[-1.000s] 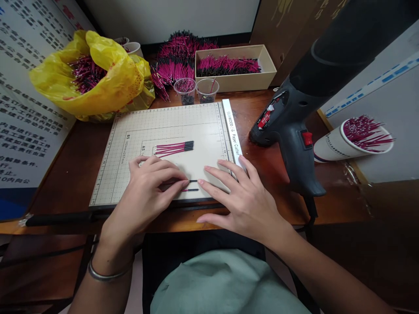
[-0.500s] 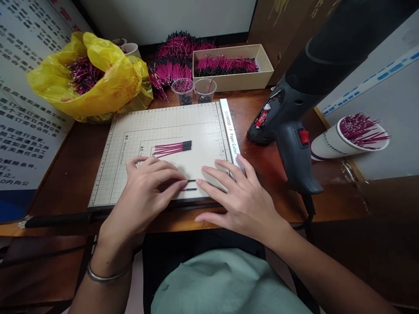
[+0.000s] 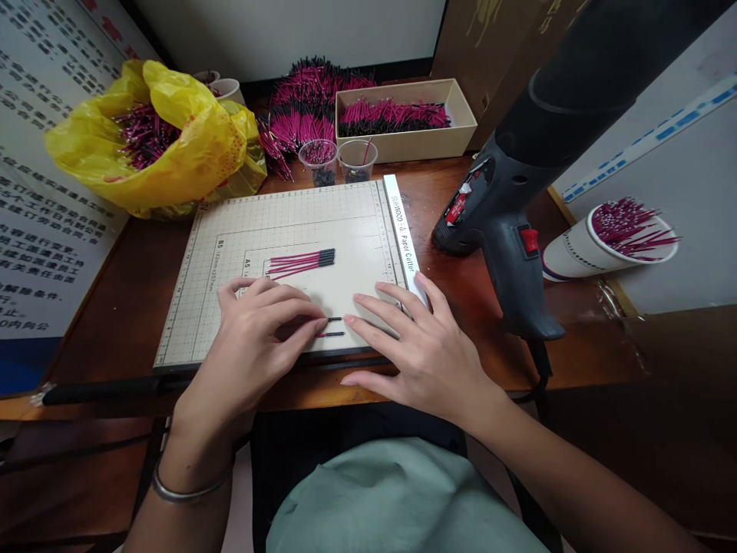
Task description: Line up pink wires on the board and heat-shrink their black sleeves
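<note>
My left hand point(image 3: 259, 330) pinches a thin wire with a black end point(image 3: 334, 319) over the front part of the paper cutter board point(image 3: 357, 223). A second black-tipped wire point(image 3: 334, 334) lies just in front of it, partly under my left fingers. My right hand point(image 3: 418, 346) is open, its fingers spread on the board's right front part, index fingertip beside the held wire's black end. Behind my left hand, several magenta wires with black ends point(image 3: 302, 262) lie side by side on the board.
A heat gun point(image 3: 507, 200) and a paper cup of wires point(image 3: 576, 246) stand right. Behind the board are two clear cups point(image 3: 318, 165), a cardboard box of wires point(image 3: 408, 146), a wire pile point(image 3: 305, 100) and a yellow bag point(image 3: 201, 161).
The whole view has shifted very slightly. Both hands keep nearly the same pose, and the wires lie as before.
</note>
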Tool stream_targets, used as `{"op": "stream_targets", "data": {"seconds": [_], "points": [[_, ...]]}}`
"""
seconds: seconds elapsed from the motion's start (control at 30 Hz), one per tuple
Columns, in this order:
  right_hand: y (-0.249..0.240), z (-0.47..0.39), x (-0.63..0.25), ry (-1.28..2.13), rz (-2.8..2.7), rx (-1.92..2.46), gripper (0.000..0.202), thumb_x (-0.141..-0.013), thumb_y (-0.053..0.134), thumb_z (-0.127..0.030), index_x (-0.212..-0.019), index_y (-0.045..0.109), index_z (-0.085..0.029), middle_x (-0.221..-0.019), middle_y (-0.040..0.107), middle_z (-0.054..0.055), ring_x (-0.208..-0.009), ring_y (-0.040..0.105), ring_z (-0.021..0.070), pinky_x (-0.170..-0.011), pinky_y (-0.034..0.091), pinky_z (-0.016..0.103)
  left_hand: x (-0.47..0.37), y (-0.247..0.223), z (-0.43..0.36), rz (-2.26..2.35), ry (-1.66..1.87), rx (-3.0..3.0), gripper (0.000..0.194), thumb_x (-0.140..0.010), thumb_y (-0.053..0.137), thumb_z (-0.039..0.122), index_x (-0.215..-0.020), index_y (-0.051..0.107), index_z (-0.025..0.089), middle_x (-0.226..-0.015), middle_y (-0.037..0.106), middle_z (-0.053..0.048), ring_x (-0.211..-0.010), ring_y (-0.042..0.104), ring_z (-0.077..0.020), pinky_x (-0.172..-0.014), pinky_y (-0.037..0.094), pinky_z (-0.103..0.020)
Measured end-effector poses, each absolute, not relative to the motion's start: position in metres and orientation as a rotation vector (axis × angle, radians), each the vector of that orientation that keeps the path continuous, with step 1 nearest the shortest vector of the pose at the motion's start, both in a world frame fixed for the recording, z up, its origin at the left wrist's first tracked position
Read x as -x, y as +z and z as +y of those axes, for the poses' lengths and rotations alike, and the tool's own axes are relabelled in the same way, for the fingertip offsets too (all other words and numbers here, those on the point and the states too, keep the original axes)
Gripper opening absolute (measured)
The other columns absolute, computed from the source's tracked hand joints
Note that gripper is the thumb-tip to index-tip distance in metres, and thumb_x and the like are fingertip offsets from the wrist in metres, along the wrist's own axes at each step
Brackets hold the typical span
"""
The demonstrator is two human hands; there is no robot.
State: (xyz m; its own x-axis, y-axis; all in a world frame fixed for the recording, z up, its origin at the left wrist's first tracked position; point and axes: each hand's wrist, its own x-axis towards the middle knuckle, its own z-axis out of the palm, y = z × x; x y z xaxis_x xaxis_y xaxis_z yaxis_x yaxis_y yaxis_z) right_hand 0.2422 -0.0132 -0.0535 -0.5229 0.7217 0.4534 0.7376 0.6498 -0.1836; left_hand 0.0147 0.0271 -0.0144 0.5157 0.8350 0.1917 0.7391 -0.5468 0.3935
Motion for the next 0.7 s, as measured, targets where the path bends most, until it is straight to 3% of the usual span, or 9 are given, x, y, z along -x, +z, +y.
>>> {"op": "stream_targets", "data": {"seconds": [0.7], "points": [[-0.0536,-0.0134,-0.2417,-0.035,-2.358,1.163,0.052,-0.092,0.06,-0.06,-0.122,0.068,-0.018,-0.132,0.07,0.008,-0.125,0.059,0.0334,-0.112,0.033,0.059,-0.0149,-0.0142,0.0233,1.353,0.492,-2.481,0.018,-0.097,0.058,0.033,-0.086,0.071,0.027,-0.089,0.074,0.001,-0.091,0.06,-0.0221,-0.095,0.027,-0.046]]}}
